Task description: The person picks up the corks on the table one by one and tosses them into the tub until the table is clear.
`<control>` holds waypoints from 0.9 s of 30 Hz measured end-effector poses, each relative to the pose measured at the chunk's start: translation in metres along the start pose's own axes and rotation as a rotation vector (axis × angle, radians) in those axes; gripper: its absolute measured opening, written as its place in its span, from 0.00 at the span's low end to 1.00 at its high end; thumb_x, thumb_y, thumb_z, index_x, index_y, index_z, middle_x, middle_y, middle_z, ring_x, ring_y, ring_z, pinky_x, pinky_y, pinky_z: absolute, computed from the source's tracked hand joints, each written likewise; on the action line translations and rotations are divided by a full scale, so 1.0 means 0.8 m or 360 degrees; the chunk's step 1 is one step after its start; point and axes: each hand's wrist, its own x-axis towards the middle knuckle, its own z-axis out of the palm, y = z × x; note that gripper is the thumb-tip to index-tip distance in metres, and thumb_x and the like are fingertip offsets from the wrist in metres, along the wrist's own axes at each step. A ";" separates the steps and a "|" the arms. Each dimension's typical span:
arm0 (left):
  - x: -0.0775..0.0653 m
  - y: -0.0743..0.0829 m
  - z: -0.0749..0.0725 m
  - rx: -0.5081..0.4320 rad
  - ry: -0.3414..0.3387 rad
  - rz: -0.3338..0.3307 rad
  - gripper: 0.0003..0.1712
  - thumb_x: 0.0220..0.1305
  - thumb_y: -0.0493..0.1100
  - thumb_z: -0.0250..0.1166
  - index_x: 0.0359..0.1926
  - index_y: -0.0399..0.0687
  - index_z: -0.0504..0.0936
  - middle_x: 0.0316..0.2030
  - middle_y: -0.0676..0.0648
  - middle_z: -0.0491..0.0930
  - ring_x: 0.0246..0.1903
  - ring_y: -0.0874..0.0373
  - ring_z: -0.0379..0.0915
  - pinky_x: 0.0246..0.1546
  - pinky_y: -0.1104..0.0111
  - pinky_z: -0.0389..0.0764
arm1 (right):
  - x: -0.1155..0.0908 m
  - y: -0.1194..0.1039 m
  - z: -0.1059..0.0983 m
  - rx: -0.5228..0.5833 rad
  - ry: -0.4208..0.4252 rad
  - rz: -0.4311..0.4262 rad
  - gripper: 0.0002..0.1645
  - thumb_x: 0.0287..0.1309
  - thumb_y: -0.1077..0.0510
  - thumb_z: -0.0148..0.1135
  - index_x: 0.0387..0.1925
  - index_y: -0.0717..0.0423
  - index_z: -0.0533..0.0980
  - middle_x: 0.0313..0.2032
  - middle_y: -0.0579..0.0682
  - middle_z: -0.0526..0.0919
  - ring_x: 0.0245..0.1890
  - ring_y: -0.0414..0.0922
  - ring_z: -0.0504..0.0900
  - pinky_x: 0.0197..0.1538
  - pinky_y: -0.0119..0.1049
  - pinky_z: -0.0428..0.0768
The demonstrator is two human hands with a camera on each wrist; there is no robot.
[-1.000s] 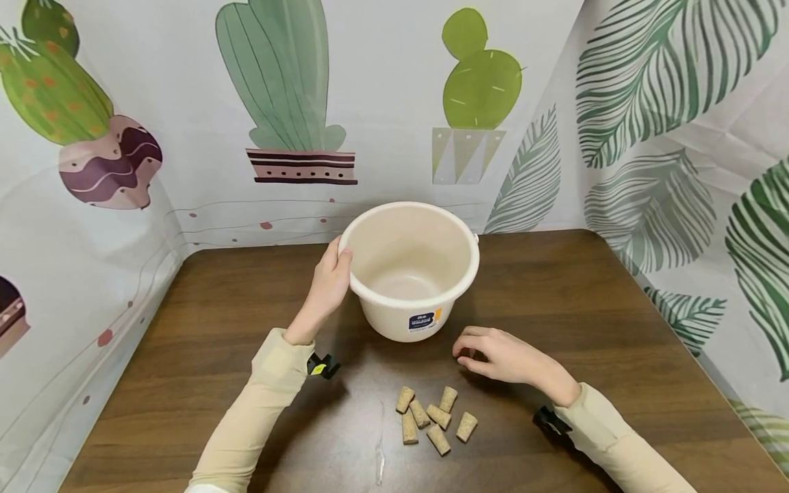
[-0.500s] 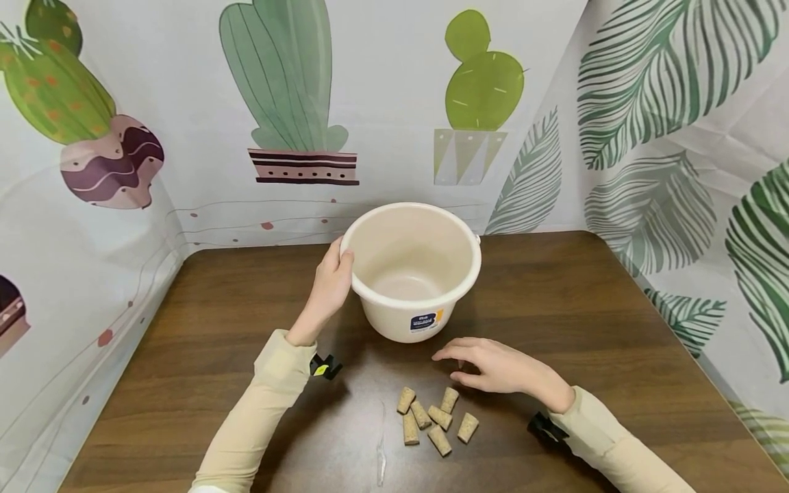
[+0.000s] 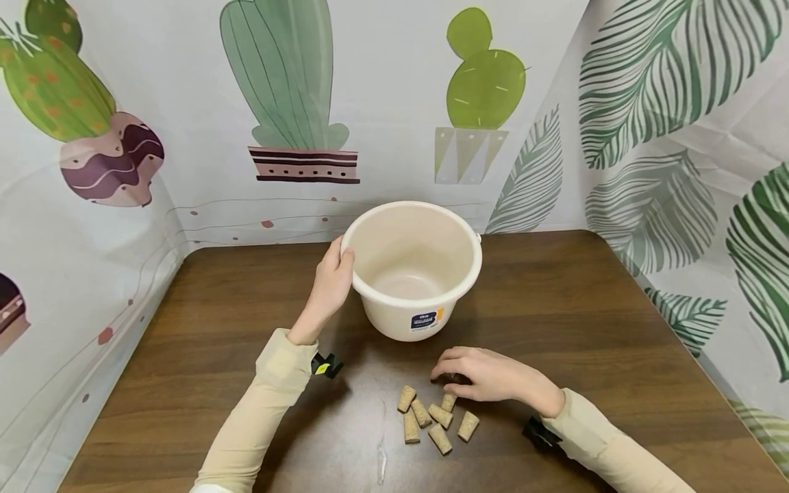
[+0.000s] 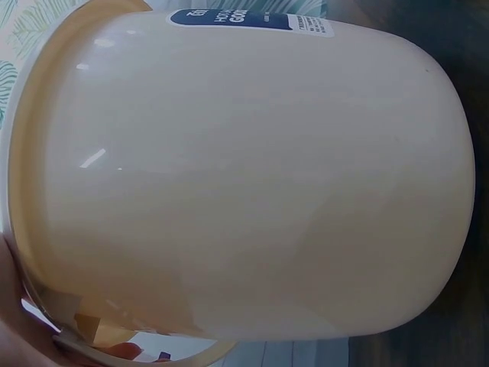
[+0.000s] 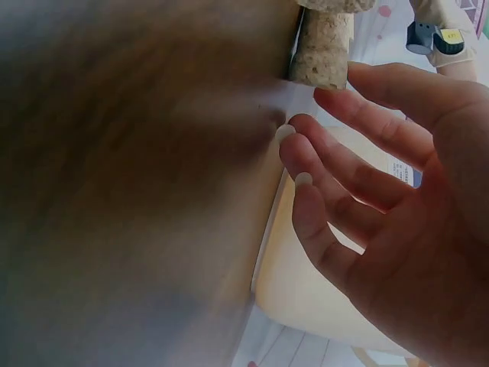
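A cream plastic bucket [image 3: 385, 311] stands tilted a little toward me on the brown table, nothing seen inside it. My left hand [image 3: 329, 287] grips its left rim; the bucket's wall [image 4: 244, 168] fills most of the left wrist view. Several tapered corks [image 3: 440, 438] lie loose in a cluster in front of the bucket. My right hand [image 3: 490, 376] hovers low at the cluster's far right edge, fingers bent loosely. Its thumb is right by the nearest cork [image 5: 321, 53], which shows in the right wrist view; whether they touch, I cannot tell.
A thin clear strip [image 3: 381, 455] lies on the table [image 3: 246, 294] left of the corks. Behind the table hangs a cloth [image 3: 394, 103] printed with cacti and leaves. A dark wrist mount [image 3: 541, 434] sits on my right cuff.
My right hand has moved left and toward me, from beside the bucket to the corks; its fingers stretched out midway, then bent again. My left hand and the bucket have stayed about the same.
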 end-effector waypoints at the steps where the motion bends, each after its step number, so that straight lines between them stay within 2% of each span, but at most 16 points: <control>1: 0.000 0.000 0.000 0.0002 0.0001 0.0001 0.28 0.73 0.47 0.44 0.70 0.45 0.63 0.65 0.40 0.69 0.64 0.48 0.65 0.66 0.53 0.65 | 0.000 -0.001 0.001 0.0004 -0.0003 0.0001 0.13 0.62 0.54 0.60 0.48 0.49 0.80 0.46 0.43 0.81 0.47 0.39 0.79 0.51 0.37 0.78; 9: -0.003 0.001 0.001 -0.0007 0.0013 -0.0007 0.28 0.73 0.48 0.43 0.70 0.45 0.63 0.64 0.39 0.70 0.64 0.47 0.66 0.66 0.53 0.64 | 0.003 -0.003 0.006 0.0050 0.0037 -0.0087 0.09 0.63 0.58 0.60 0.44 0.52 0.81 0.41 0.44 0.82 0.41 0.37 0.80 0.45 0.30 0.79; 13: -0.003 0.001 0.001 -0.0010 0.0013 -0.0009 0.28 0.73 0.48 0.43 0.70 0.45 0.63 0.64 0.39 0.70 0.64 0.47 0.66 0.66 0.53 0.64 | 0.002 -0.003 0.005 0.0183 -0.0004 -0.0054 0.11 0.63 0.55 0.60 0.44 0.53 0.81 0.40 0.45 0.81 0.36 0.35 0.79 0.40 0.25 0.77; 17: -0.002 0.001 0.002 -0.0007 0.0021 -0.0005 0.28 0.73 0.48 0.43 0.70 0.45 0.63 0.64 0.40 0.70 0.64 0.47 0.66 0.66 0.53 0.64 | 0.001 -0.003 0.005 0.0275 -0.0034 -0.0041 0.15 0.60 0.51 0.63 0.44 0.54 0.80 0.38 0.45 0.81 0.33 0.33 0.77 0.38 0.22 0.75; 23: -0.003 0.003 0.002 -0.0009 0.0027 -0.0019 0.27 0.73 0.47 0.43 0.70 0.45 0.63 0.64 0.40 0.70 0.64 0.47 0.65 0.66 0.53 0.64 | 0.001 -0.003 0.003 0.0277 -0.0049 -0.0094 0.11 0.58 0.52 0.64 0.37 0.54 0.80 0.34 0.44 0.81 0.31 0.31 0.74 0.36 0.19 0.72; 27: -0.003 0.004 0.001 -0.0017 0.0027 -0.0018 0.27 0.73 0.47 0.43 0.70 0.45 0.63 0.64 0.40 0.70 0.64 0.48 0.66 0.66 0.54 0.64 | 0.001 -0.003 0.000 0.0285 -0.0088 -0.0057 0.13 0.55 0.49 0.66 0.38 0.53 0.81 0.35 0.44 0.81 0.32 0.32 0.75 0.37 0.21 0.73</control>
